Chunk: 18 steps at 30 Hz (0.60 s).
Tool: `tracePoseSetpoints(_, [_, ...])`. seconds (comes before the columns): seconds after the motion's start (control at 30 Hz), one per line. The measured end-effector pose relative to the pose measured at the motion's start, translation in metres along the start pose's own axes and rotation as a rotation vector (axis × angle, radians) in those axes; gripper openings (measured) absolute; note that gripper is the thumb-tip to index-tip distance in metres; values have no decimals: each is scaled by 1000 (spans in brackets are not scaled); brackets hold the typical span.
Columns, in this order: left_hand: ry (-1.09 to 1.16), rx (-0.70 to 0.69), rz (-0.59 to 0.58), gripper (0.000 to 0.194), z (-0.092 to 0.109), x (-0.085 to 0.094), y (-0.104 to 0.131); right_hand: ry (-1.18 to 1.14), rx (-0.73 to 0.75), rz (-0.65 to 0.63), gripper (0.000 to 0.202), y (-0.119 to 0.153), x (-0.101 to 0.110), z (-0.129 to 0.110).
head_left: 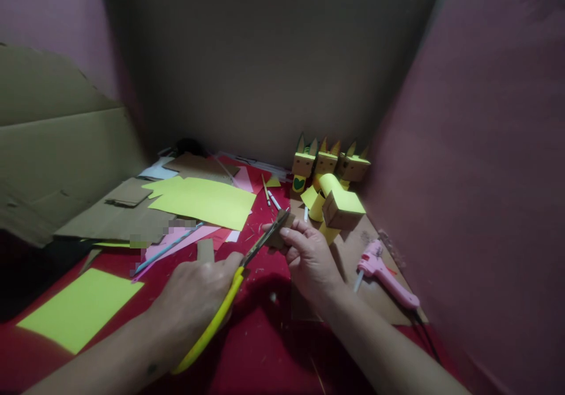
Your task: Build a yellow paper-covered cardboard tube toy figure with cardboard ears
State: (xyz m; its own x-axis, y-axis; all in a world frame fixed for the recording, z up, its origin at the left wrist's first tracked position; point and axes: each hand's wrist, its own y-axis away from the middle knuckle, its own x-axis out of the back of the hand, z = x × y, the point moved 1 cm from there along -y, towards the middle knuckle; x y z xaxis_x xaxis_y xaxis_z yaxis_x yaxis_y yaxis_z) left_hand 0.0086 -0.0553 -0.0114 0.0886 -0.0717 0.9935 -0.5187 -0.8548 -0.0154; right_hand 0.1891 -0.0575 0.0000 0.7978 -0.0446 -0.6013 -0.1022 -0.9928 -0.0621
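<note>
My left hand (194, 292) is closed round the handles of yellow-handled scissors (210, 329). Their blades (265, 237) reach up and to the right, against a small brown cardboard piece (277, 239). Pinched between the thumb and fingers of my right hand (311, 259), that piece is held just above the red surface. The blades cover part of it, so the cut edge cannot be made out. Right of my right hand, a pink glue gun (386, 276) lies on a cardboard sheet (353, 301).
Several box-headed cardboard figures with pointed ears (326, 164) stand by the back wall. Nearer is a yellow-topped cardboard box (344, 209). Yellow sheets (207, 201), cardboard scraps (119, 218) and a blue striped stick (170, 246) lie left. A large cardboard panel (57, 124) leans left; pink walls (494, 165) flank.
</note>
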Motion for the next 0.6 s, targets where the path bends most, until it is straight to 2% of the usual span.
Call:
tracePoseSetpoints(0.17, [191,-13,79,22,1,-18,1,-8,3,-2,18,-1,0,2])
tracePoseSetpoints(0.27, [305,16,164,17,1,-30,-1,-2,9,21,21,-3,3,5])
tracePoseSetpoints(0.33, [400,25,234,19,0,-32,-3,16,7,26,21,-3,4,6])
tracePoseSetpoints(0.43, [640,42,307,28,-5,-23,-5,57,-34,-14,20,-2,4,7])
tracePoseSetpoints(0.6, [1224,239,245,35,-13,1,-8,94,-106,-35,26,4,5,5])
